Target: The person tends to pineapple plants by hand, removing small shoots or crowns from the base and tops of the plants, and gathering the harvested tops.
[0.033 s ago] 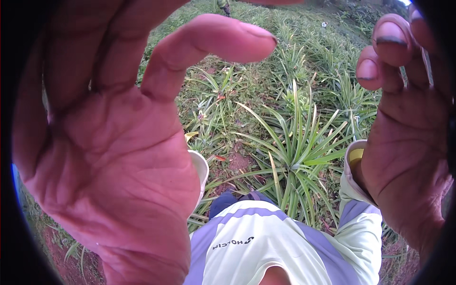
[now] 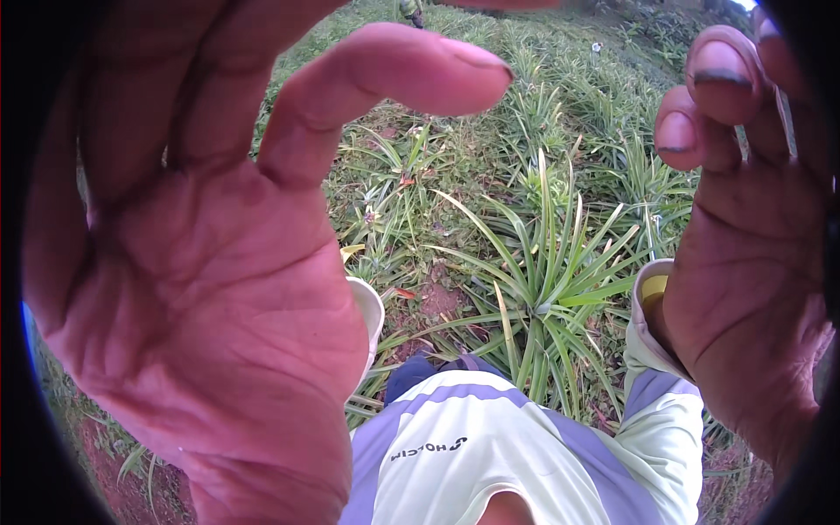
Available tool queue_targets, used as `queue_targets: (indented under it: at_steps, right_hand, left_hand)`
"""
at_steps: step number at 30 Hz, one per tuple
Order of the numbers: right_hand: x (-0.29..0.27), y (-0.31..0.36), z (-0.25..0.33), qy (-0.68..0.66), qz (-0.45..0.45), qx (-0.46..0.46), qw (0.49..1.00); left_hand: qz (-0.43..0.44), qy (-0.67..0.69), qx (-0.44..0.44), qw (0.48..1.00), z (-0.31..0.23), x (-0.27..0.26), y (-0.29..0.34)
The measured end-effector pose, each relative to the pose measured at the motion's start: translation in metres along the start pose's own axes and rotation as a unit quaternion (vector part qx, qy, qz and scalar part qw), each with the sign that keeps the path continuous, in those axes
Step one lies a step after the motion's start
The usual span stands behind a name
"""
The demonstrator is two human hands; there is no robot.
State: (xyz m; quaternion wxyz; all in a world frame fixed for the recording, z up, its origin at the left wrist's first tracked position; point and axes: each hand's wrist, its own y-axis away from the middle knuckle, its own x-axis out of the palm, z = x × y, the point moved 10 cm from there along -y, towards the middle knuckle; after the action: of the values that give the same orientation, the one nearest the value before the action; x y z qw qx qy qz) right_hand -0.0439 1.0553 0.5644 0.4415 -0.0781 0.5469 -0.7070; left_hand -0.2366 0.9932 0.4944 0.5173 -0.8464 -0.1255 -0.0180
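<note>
I have two hands raised close up, both palms toward my face. Leftmost, my left hand (image 2: pixel 219 262) is released, its fingers loosely bent above a bare palm, the rightmost one hooked inward. One pale cuff (image 2: pixel 372 319) shows past the palm's edge. Next come one yellow scrap (image 2: pixel 352 251) and two small orange-red pieces (image 2: pixel 404 293) on the ground, one nearer me, one farther up. One person (image 2: pixel 411 10) stands far off at the top edge. My one white-and-purple shirt (image 2: pixel 490 420) fills the lower middle, dark blue trousers (image 2: pixel 405 376) just beyond it. One large spiky plant (image 2: pixel 544 302) stands in front of me, between my hands and apart from both. Farther right is a second cuff (image 2: pixel 647 306), yellow inside, then my right hand (image 2: pixel 744 236), likewise released, fingers curled, partly lost in the dark rim.

The surface is reddish soil (image 2: pixel 442 302) under low weeds. I'm outdoors, in a field of smaller spiky plants (image 2: pixel 647 171) too many to count, with darker bushes (image 2: pixel 639 26) behind.
</note>
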Motion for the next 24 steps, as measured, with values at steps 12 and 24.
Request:
queue_targets:
  at_steps: [12, 24]
  right_hand:
    - [-0.013, 0.007, 0.015, -0.001, -0.006, -0.027, 1.000]
    - [-0.016, 0.010, 0.021, -0.007, -0.007, -0.028, 1.000]
  left_hand:
    - [0.023, 0.013, 0.038, 0.999, -0.035, 0.033, 0.001]
    - [0.026, 0.003, 0.033, 0.999, -0.037, 0.031, -0.008]
